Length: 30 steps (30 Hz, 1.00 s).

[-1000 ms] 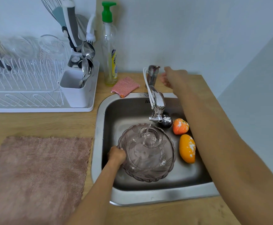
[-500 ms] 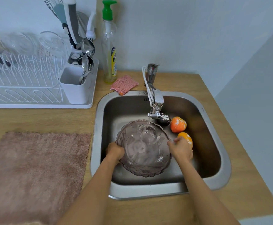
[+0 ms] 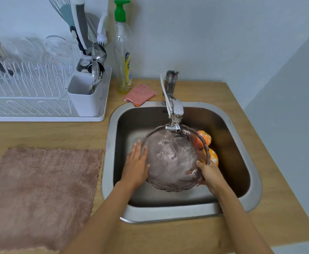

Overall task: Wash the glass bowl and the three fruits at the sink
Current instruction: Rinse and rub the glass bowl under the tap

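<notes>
A smoky pink glass bowl (image 3: 170,158) is held tilted in the steel sink (image 3: 249,189) under the tap (image 3: 175,114), with water running into it. My right hand (image 3: 207,174) grips its right rim, thumb inside. Flat against the bowl's left outer side lies my left hand (image 3: 136,164), fingers straight. Behind the bowl's right edge sit an orange-red fruit (image 3: 206,137) and a yellow-orange fruit (image 3: 213,156), both dusted with white powder and partly hidden. The dark third fruit is out of sight behind the bowl.
A pink towel (image 3: 39,195) lies on the wooden counter to the left. A white dish rack (image 3: 39,99) with glasses and a cutlery holder stands at the back left. A soap bottle (image 3: 123,57) and a red scrub pad (image 3: 140,94) sit behind the sink.
My right hand came back from the tap handle to the bowl's right rim. The bowl was tilted and shifted right, now covering the dark fruit. My left hand let go of the rim and lies flat.
</notes>
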Available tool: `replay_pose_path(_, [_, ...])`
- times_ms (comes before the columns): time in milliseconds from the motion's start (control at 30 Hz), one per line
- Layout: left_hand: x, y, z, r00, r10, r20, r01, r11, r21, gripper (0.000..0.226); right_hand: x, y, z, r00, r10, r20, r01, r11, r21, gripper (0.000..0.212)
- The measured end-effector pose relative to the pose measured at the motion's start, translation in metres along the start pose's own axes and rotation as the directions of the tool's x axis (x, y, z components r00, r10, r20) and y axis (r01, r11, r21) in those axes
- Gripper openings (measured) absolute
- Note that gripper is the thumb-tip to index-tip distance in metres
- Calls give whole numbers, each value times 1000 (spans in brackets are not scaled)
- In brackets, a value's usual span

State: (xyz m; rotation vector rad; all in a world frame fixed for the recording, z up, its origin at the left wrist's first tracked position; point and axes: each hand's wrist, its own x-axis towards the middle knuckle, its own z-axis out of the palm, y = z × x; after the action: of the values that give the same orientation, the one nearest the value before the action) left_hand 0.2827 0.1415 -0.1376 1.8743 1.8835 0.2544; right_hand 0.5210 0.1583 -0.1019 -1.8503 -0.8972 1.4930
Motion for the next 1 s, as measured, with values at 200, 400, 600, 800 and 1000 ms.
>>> replay_pose_path(200, [-17, 19, 9, 917, 228, 329, -266, 961, 77, 48, 4, -1, 5, 995, -48, -84, 49, 999, 10, 21])
replay_pose_path(400, [-9, 12, 3, 951, 134, 280, -210, 942, 263, 51, 3, 0, 7, 992, -63, -112, 61, 998, -29, 22])
replay_pose_path(600, [-26, 34, 13, 856, 313, 412, -329, 944, -33, 49, 1, -3, 8, 992, -80, -102, 79, 997, -16, 19])
replay_pose_path(800, [-15, 25, 6, 928, 234, 291, -301, 929, 213, 49, 0, -6, 12, 991, -91, -98, 95, 995, 34, 18])
replay_pose_path(1000, [-36, 39, 5, 900, 329, 286, -304, 944, -131, 46, 4, -2, 9, 978, -133, -162, 121, 989, -79, 39])
